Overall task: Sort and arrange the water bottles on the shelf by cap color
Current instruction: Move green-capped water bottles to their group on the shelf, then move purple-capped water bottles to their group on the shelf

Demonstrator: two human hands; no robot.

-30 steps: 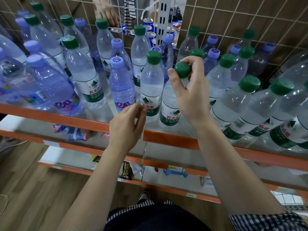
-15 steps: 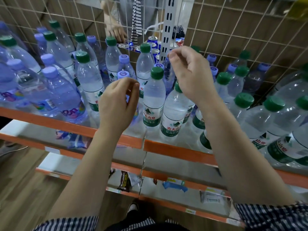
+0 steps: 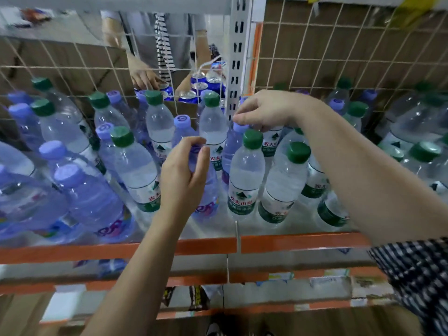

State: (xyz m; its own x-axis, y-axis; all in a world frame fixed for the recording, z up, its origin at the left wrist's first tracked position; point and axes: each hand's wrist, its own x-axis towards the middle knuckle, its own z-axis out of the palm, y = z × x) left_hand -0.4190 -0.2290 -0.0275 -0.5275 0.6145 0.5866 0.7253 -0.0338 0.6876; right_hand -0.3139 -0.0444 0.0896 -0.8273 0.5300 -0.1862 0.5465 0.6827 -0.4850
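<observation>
Clear water bottles crowd the orange-edged shelf (image 3: 291, 243). Purple-cap bottles (image 3: 89, 202) mostly stand on the left, and green-cap bottles (image 3: 244, 175) fill the middle and right, with both kinds mixed at the centre. My left hand (image 3: 184, 175) curls around the top of a front purple bottle (image 3: 209, 202), hiding its cap. My right hand (image 3: 266, 110) reaches further back, fingertips pinching the cap of another purple-cap bottle (image 3: 238, 128) between green-cap ones.
A wire mesh (image 3: 315, 57) and brown board back the shelf, split by a white slotted post (image 3: 238, 57). Behind the mesh, another person's hands (image 3: 145, 78) are beside blue cans (image 3: 201, 86). Lower shelves (image 3: 266, 294) hold small packets.
My right hand left the green cap at the front and moved back onto a purple cap. My left hand rose from the shelf edge onto the front purple bottle's top.
</observation>
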